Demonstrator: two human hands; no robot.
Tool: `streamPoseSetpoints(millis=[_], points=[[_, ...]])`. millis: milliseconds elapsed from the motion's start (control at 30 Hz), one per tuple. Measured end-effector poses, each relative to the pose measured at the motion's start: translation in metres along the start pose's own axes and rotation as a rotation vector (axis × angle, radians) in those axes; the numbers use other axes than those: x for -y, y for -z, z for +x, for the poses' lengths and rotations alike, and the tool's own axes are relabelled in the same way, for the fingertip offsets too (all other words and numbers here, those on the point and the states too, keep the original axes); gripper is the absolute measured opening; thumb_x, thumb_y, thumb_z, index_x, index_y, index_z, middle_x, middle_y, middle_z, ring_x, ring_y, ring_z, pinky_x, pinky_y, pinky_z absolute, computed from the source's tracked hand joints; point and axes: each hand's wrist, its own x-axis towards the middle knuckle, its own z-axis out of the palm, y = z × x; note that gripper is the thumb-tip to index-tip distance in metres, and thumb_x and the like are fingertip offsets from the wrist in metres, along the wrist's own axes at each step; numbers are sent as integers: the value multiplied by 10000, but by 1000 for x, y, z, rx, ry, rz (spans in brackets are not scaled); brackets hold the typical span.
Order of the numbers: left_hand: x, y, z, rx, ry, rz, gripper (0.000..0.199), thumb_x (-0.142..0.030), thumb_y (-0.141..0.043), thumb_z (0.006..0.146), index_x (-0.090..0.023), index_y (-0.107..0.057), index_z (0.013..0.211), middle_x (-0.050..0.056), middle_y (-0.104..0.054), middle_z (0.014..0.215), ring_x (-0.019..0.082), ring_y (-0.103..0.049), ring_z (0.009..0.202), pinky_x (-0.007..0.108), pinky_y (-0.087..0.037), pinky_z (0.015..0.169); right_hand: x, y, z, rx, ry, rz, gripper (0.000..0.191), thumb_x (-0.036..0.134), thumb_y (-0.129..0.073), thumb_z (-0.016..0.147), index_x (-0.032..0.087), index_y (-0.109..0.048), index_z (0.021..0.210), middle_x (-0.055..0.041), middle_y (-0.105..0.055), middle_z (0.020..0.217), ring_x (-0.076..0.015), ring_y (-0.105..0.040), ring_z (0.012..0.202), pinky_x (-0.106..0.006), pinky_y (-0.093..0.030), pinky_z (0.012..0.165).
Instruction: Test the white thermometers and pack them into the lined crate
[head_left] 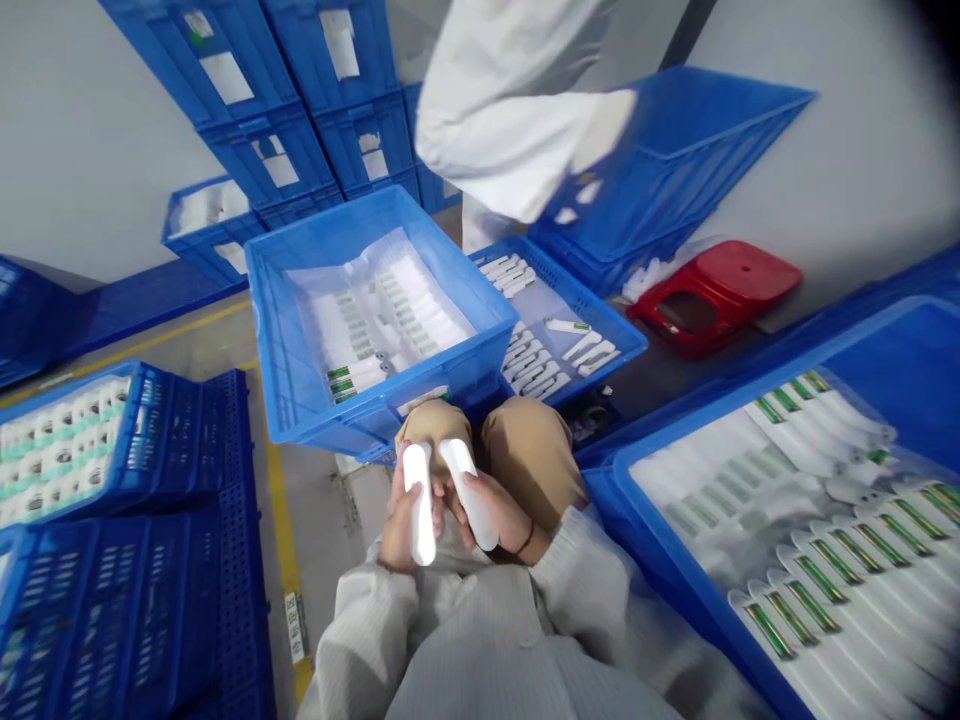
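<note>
My left hand (pixel 401 520) holds a long white plastic piece (pixel 421 505) upright above my lap, fingers wrapped round its side. A similar white piece (pixel 470 500) is in my right hand (pixel 504 515), slightly tilted, its top leaning left. The two pieces are apart, and the fingertips of both hands come close together between them. Just beyond my knees sits a blue crate (pixel 382 390) lined with white sheet, holding rows of white pieces, several with green strips. To the right, a large blue bin (pixel 675 570) holds more white pieces with green and gold strips.
A shallow blue tray (pixel 634 345) with white parts lies beyond my right knee. A person's white sleeve (pixel 510 130) reaches over it. A red stool (pixel 750 270) stands behind at right. Stacked blue crates (pixel 262 90) rise at the back; more crates (pixel 180 430) are at left.
</note>
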Motion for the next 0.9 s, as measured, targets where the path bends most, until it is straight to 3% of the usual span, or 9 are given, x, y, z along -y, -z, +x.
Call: streamPoseSetpoints(millis=[200,567,900], points=[[0,16,-2,-20,3,-17,852,-381,-640,801,-340,-115,1471,-25,-575,749,71,-452,415,155,-376,327,1,-3,6,-54,4,19,418,600,-609,749,198,-531,831,64,-557,495,-101,-476,291,-197,-323,271],[2,13,-1,-34,35,-31,886,-403,-662,772,-286,-124,1466,-28,-554,725,83,-460,419,171,-389,318,-2,5,5,-21,-42,4,402,601,-555,764,216,-526,876,72,-545,507,-106,-468,291,-207,-314,285],[2,16,-1,-59,29,-107,854,-373,-695,743,-259,-190,1423,-34,-531,708,67,-428,398,152,-358,293,0,8,2,25,-60,136,374,542,-573,769,190,-527,887,70,-525,505,-85,-420,284,-190,-268,272]])
